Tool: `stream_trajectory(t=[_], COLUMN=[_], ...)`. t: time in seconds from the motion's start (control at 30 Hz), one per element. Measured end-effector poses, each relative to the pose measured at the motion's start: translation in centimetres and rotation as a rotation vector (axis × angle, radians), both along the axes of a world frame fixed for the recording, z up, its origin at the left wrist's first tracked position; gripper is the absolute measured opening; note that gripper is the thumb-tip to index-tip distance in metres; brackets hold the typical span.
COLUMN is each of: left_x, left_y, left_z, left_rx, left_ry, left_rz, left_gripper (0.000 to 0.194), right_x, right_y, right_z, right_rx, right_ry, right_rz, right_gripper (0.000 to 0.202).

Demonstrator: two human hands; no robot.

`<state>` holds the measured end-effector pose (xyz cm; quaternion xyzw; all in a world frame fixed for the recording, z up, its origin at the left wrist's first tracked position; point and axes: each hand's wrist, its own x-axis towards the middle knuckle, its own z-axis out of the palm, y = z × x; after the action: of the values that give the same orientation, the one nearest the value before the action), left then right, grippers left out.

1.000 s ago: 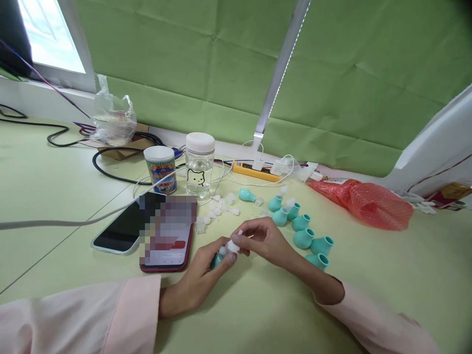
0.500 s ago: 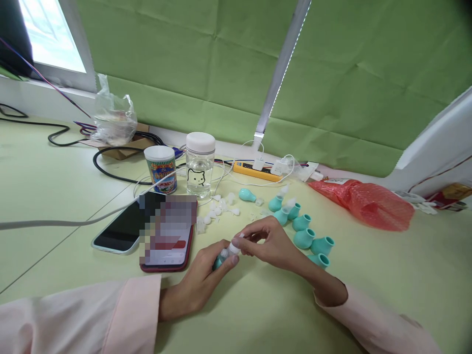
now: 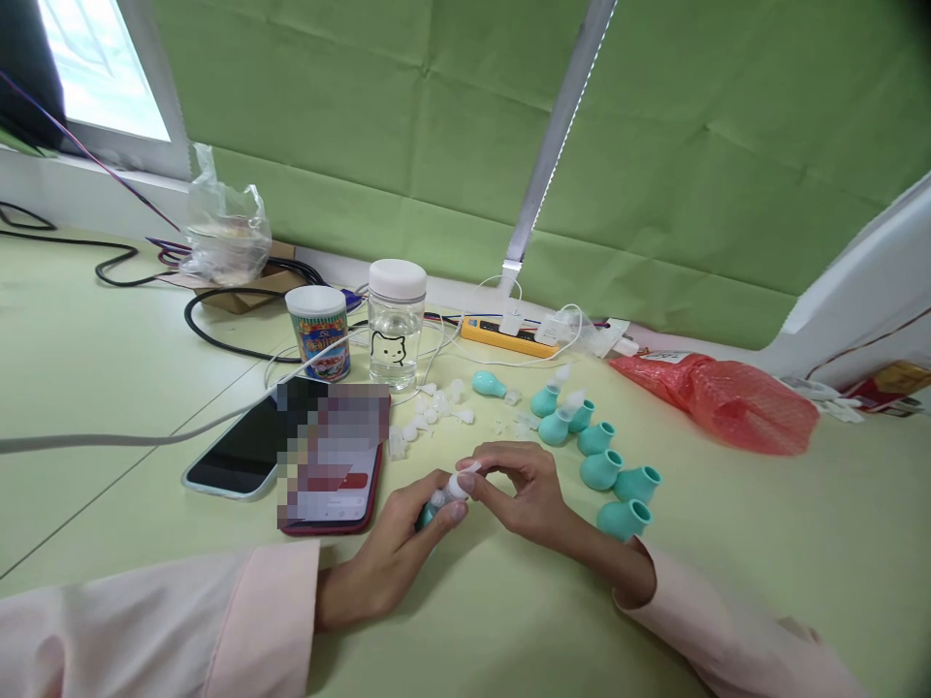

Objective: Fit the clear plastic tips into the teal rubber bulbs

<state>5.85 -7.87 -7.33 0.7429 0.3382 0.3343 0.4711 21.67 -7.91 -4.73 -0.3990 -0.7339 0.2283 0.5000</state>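
Head view: the teal bulb (image 3: 427, 515) is just below ctr, in the L hand (image 3: 393, 543), mostly hid by fingers. It lies on a slant, long way from low L to up R, w/ its white tip (image 3: 462, 482) pointing up R. L hand is curled round the bulb; R hand (image 3: 528, 490) pinches the tip. Small white bits (image 3: 436, 405) & more teal bulbs (image 3: 600, 470) sit on the flat, pale green table (image 3: 509, 620). Big green shade (image 3: 436, 145) up top; bright window (image 3: 109, 68) upper L.

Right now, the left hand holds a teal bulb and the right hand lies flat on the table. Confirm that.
Wrong on the right hand: the head view shows it pinching a small white piece. The left hand does hold a teal bulb.
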Motion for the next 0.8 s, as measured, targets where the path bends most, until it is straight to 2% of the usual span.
stream_trajectory(t=[0.3,0.6,0.7,0.8], left_x=[-0.05,0.26,0.23,0.33], left_y=[0.10,0.32,0.32,0.36], left_z=[0.28,0.65,0.61,0.40], left_rx=[-0.092,-0.299,-0.295,-0.244], left_ry=[-0.099,-0.242,-0.233,-0.170], left_rz=[-0.112,-0.265,-0.237,-0.151], left_gripper=[0.019,0.028,0.027,0.026], right_x=[0.04,0.50,0.67,0.77], right_y=[0.09,0.47,0.64,0.89], right_z=[0.17,-0.23,-0.04,-0.10], right_rx=[-0.143,-0.241,-0.331,-0.404], right_ry=[0.103,0.150,0.117,0.114], right_rz=[0.158,0.227,0.251,0.202], right_gripper=[0.009,0.007,0.009,0.015])
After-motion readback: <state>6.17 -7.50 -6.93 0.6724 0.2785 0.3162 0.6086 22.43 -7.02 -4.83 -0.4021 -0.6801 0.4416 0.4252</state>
